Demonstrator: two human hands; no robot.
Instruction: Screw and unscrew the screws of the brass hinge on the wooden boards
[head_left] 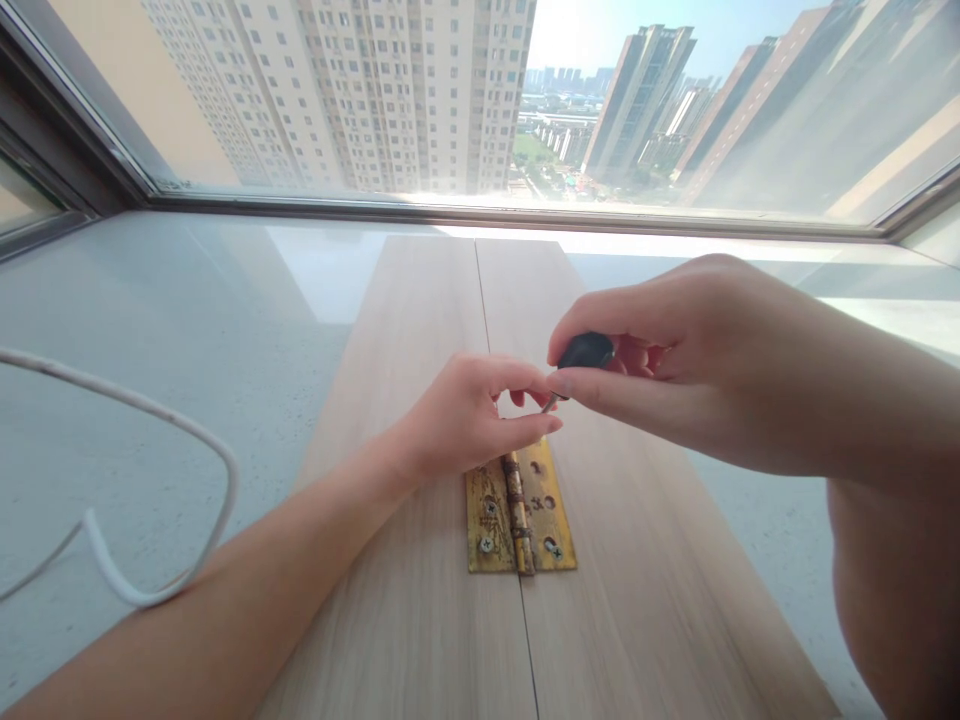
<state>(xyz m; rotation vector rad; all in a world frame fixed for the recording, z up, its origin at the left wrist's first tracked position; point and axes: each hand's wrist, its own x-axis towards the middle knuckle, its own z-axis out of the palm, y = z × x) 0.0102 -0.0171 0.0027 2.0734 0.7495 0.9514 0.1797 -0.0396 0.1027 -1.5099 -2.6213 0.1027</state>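
Observation:
My right hand (pixel 660 350) is closed around the black handle of a screwdriver (pixel 585 351), whose short metal shaft slants down to the left. Over the upper part of a worn brass hinge (pixel 551 530), my left hand (pixel 499 415) has its thumb and fingers curled together beside the shaft's tip. What they pinch is hidden. The hinge lies flat across the seam between two pale wooden boards (pixel 420 620). Several cross-head screws sit in its lower holes, while other holes on its right leaf show no screw. My left hand covers its top end.
A white cable (pixel 225 480) loops at the left beside my left forearm. The boards rest on a pale grey, glossy sill (pixel 217 300). Beyond them stands a dark-framed window (pixel 480 215), with tall buildings outside.

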